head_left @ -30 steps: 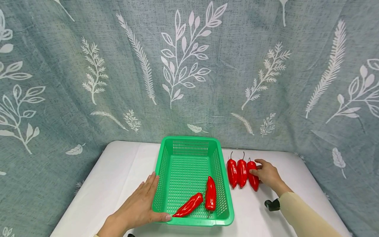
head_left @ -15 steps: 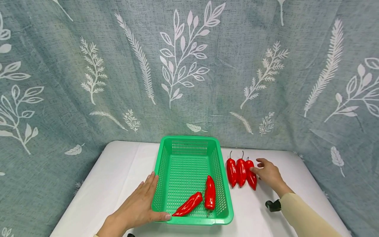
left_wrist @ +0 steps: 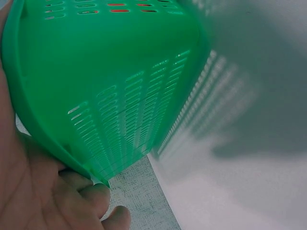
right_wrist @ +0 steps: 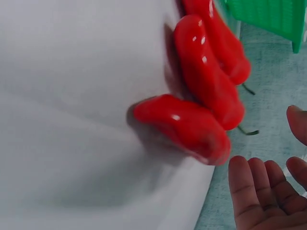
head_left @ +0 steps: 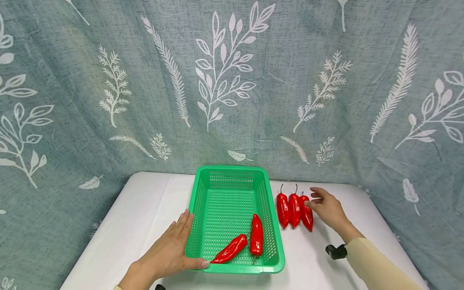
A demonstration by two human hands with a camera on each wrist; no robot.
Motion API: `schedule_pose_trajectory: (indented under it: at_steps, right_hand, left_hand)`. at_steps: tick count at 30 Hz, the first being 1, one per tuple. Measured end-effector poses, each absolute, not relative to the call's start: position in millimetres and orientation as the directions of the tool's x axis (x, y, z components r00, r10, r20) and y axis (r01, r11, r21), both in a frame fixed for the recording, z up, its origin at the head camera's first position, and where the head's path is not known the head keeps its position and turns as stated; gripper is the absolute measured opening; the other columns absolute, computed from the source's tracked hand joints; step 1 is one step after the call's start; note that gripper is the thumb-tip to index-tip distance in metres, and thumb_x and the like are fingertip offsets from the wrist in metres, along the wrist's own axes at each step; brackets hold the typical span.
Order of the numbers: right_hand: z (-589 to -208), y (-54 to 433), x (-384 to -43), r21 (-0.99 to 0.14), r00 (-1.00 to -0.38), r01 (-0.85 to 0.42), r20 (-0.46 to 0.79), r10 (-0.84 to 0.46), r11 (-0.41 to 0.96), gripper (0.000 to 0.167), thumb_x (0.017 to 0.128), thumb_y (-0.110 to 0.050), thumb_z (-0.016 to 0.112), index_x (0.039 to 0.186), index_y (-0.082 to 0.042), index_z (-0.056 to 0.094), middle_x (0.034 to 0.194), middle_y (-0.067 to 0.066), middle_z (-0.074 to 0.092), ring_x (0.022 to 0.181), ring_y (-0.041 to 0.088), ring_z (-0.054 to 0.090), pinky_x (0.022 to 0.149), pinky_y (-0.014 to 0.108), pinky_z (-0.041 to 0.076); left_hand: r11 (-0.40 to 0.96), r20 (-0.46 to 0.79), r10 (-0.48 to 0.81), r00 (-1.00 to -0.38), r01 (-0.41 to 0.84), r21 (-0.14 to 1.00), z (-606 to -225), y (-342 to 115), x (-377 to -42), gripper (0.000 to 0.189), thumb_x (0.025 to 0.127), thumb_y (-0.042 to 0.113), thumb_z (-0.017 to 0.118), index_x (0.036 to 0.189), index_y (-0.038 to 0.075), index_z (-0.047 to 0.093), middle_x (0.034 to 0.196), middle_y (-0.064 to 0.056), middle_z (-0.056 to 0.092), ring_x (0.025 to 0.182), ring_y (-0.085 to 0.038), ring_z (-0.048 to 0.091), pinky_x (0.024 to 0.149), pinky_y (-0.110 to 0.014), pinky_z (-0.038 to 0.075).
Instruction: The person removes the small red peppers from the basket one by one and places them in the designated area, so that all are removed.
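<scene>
Head: forward and down over counter point(head_left: 159, 201), left wrist: close on basket point(left_wrist: 105, 57), right wrist: close on peppers point(right_wrist: 206, 72), basket in all.

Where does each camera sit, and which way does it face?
Head: worn on the person's head, facing forward and down at the green basket, red peppers, white table and patterned cloth; the left hand, right hand and right sleeve show.
Left wrist: worn there, facing the basket's outer side close up; part of the left hand shows at left.
Right wrist: worn there, facing the three loose peppers outside the basket; part of the right hand shows lower right.
Shared: head and right wrist views both show those three peppers.
</scene>
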State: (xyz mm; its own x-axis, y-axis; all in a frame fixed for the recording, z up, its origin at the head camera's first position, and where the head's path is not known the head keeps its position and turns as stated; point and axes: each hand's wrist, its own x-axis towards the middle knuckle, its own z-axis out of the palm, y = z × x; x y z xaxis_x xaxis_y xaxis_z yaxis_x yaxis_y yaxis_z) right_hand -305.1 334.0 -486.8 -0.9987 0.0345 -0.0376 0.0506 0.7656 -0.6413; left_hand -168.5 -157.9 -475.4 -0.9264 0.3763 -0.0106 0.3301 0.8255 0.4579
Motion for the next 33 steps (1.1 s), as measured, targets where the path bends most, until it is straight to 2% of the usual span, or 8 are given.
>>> schedule_pose_trajectory:
  at_steps: [8, 21, 27, 33]
  right_hand:
    - [-468, 318, -298, -0.659, -0.999, 0.011, -0.040, -0.020, 0.752, 0.069, 0.101, -0.027, 0.071, 0.159, -0.003, 0.042, 0.149, 0.026, 0.055, 0.130, 0.043, 0.061, 0.099, 0.054, 0.060]
    - [-421, 265, -289, -0.654, -0.971, -0.209, 0.050, -0.234, 0.727, 0.059, 0.100, -0.026, 0.073, 0.152, -0.004, 0.053, 0.142, 0.019, 0.063, 0.124, 0.037, 0.065, 0.096, 0.052, 0.060]
    - [-410, 225, -286, -0.650, -0.906, -0.351, 0.053, -0.420, 0.675, 0.055, 0.099, -0.021, 0.075, 0.149, -0.004, 0.057, 0.142, 0.018, 0.063, 0.124, 0.035, 0.065, 0.095, 0.047, 0.060]
    - [-401, 183, -283, -0.567, -0.797, -0.498, 0.002, -0.603, 0.656, 0.058, 0.094, -0.018, 0.080, 0.148, -0.009, 0.060, 0.143, 0.009, 0.064, 0.125, 0.031, 0.063, 0.098, 0.043, 0.057]
  left_hand:
    - [0.825, -0.010, 0.375, -0.927, 0.328, 0.460, -474, -158, -169, 0.140, 0.075, 0.089, 0.068, 0.165, -0.006, 0.020, 0.175, -0.023, 0.016, 0.163, -0.037, 0.017, 0.130, -0.058, 0.024]
    - [0.840, 0.001, 0.375, -0.927, 0.341, 0.422, -473, -157, -168, 0.140, 0.074, 0.091, 0.066, 0.165, -0.006, 0.022, 0.174, -0.024, 0.017, 0.163, -0.036, 0.018, 0.130, -0.056, 0.023]
    - [0.839, 0.010, 0.382, -0.924, 0.351, 0.416, -473, -158, -168, 0.141, 0.074, 0.092, 0.065, 0.165, -0.007, 0.023, 0.174, -0.025, 0.018, 0.163, -0.037, 0.019, 0.130, -0.056, 0.024]
    - [0.843, 0.013, 0.380, -0.925, 0.353, 0.406, -473, -158, -168, 0.141, 0.074, 0.093, 0.064, 0.164, -0.007, 0.023, 0.173, -0.025, 0.019, 0.163, -0.037, 0.019, 0.130, -0.055, 0.024]
